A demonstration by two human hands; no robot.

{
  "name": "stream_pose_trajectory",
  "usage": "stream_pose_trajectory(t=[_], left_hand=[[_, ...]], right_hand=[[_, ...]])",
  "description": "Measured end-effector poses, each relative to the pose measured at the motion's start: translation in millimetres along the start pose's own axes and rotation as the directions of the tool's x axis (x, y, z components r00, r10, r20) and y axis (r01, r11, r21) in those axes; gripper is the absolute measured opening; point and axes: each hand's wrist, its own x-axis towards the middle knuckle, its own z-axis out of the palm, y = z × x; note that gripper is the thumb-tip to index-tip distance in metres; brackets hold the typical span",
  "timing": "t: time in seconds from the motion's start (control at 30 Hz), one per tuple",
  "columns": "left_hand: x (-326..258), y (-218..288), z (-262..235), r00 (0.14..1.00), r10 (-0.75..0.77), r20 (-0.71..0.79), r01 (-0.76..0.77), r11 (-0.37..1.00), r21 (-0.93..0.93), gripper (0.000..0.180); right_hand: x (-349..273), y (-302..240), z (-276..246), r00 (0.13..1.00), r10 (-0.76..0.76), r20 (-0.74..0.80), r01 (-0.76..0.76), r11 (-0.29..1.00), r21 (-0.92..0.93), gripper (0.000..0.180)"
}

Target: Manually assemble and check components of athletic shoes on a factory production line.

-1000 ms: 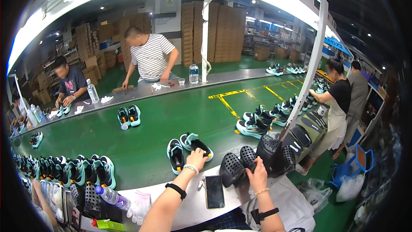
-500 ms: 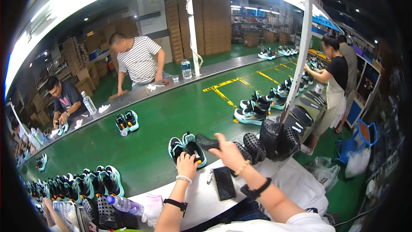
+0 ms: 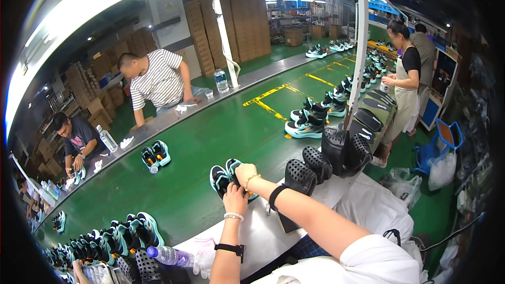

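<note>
In front of me on the green belt, a pair of black-and-mint sneakers stands side by side; the left sneaker (image 3: 219,180) shows past my hands. My left hand (image 3: 235,200) grips the near end of the right sneaker (image 3: 232,165), its fingers curled. Over that sneaker's opening my right hand (image 3: 246,174) is closed, fingers down at the collar. What lies under its fingers is hidden. Black perforated shoe forms (image 3: 300,176) stand at the bench edge to the right, several together. A phone (image 3: 288,223) lies partly covered by my right forearm.
Rows of sneakers (image 3: 306,124) line the belt at right, with more (image 3: 138,231) at lower left. A purple-capped bottle (image 3: 171,256) lies by a pale glove (image 3: 204,257). Another pair (image 3: 155,153) sits farther along the belt. A white post (image 3: 360,47) rises at right; co-workers stand around.
My right hand has swung left and down onto the right sneaker; the black form it held is now out of sight. My left hand stays at the sneaker. The view has shifted slightly.
</note>
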Motion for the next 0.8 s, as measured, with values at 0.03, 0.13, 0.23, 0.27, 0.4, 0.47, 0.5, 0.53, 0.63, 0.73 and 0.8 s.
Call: stream_pose_trajectory(t=[0.03, 0.13, 0.23, 0.27, 0.4, 0.47, 0.5, 0.53, 0.63, 0.73, 0.8], left_hand=[[-1, -4, -2, 1.0, -0.008, -0.002, 0.008, 1.0, -0.007, 0.033], [-3, -9, -3, 1.0, -0.011, 0.021, 0.01, 1.0, 0.019, 0.031], [-10, -11, 1, 1.0, 0.006, 0.007, -0.006, 0.999, 0.045, 0.029], [-12, -13, 5, 1.0, 0.022, -0.01, -0.022, 0.997, 0.073, 0.028], [-17, -14, 10, 1.0, -0.009, 0.016, 0.007, 0.993, 0.114, 0.028], [-17, -11, 3, 1.0, 0.01, -0.005, -0.009, 0.99, 0.139, 0.027], [-15, -5, 1, 0.998, 0.053, -0.034, -0.048, 0.986, 0.157, 0.026], [-12, -3, -1, 0.997, 0.075, -0.034, -0.069, 0.985, 0.16, 0.033], [-15, -20, -5, 0.992, 0.088, -0.09, -0.075, 0.987, 0.143, 0.045], [-15, -35, -6, 0.984, 0.053, -0.172, -0.038, 0.995, 0.09, 0.037], [-9, -38, -8, 0.99, -0.034, -0.136, 0.02, 0.994, -0.105, 0.032]], right_hand=[[2, -6, 7, 1.0, -0.004, 0.001, 0.004, 1.0, 0.004, 0.013], [6, -18, 21, 0.992, 0.125, 0.017, -0.126, 0.988, 0.088, 0.014], [11, -22, 34, 0.984, 0.178, 0.008, -0.178, 0.978, 0.109, 0.014], [13, -23, 38, 0.98, 0.198, 0.01, -0.198, 0.971, 0.138, 0.014], [14, -23, 41, 0.982, 0.182, 0.041, -0.186, 0.954, 0.235, 0.016], [13, -22, 37, 0.983, 0.179, 0.041, -0.184, 0.954, 0.238, 0.016], [9, -16, 36, 0.98, 0.199, 0.028, -0.2, 0.951, 0.235, 0.016], [9, -5, 38, 0.971, 0.238, 0.024, -0.235, 0.929, 0.285, 0.014], [-10, 7, 24, 0.99, 0.144, 0.002, -0.124, 0.847, 0.517, 0.02], [-23, 4, 15, 0.991, 0.078, -0.11, 0.006, 0.79, 0.613, 0.028], [-42, 4, 8, 0.992, 0.034, -0.124, 0.055, 0.758, 0.65, 0.027]])
